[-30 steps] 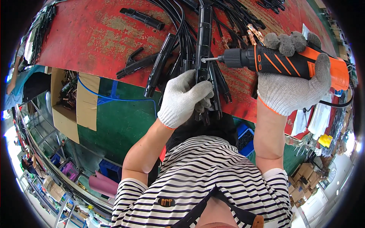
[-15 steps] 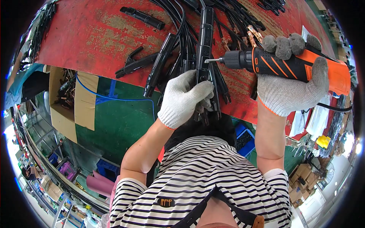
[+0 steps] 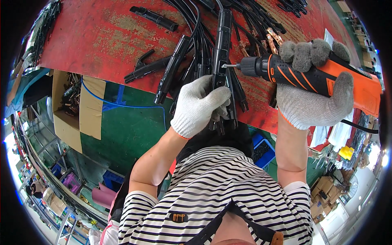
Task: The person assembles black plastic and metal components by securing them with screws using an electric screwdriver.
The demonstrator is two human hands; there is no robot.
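Note:
My left hand (image 3: 200, 107), in a white knit glove, closes around the lower end of a black electrode holder (image 3: 222, 45) that points away from me over the table edge. In my right hand (image 3: 314, 96), gloved with grey fingertips, is an orange and black electric screwdriver (image 3: 300, 73). It lies almost sideways, its fingers wrapped over the body. The bit tip meets the side of the holder, at a small bright screw spot just above my left hand. More black electrode holders (image 3: 173, 69) lie to the left of it, their black cables running away.
Copper pieces (image 3: 272, 38) and cables lie at the far right of the red worn table (image 3: 90, 45). One separate black part (image 3: 153, 18) rests further left. A cardboard box (image 3: 65, 122) of metal parts stands at the left, a blue bin (image 3: 264, 153) below the table edge.
The screwdriver's rear end has dipped down and to the right, and its bit has shifted slightly right along with the holder. My left hand keeps its grip.

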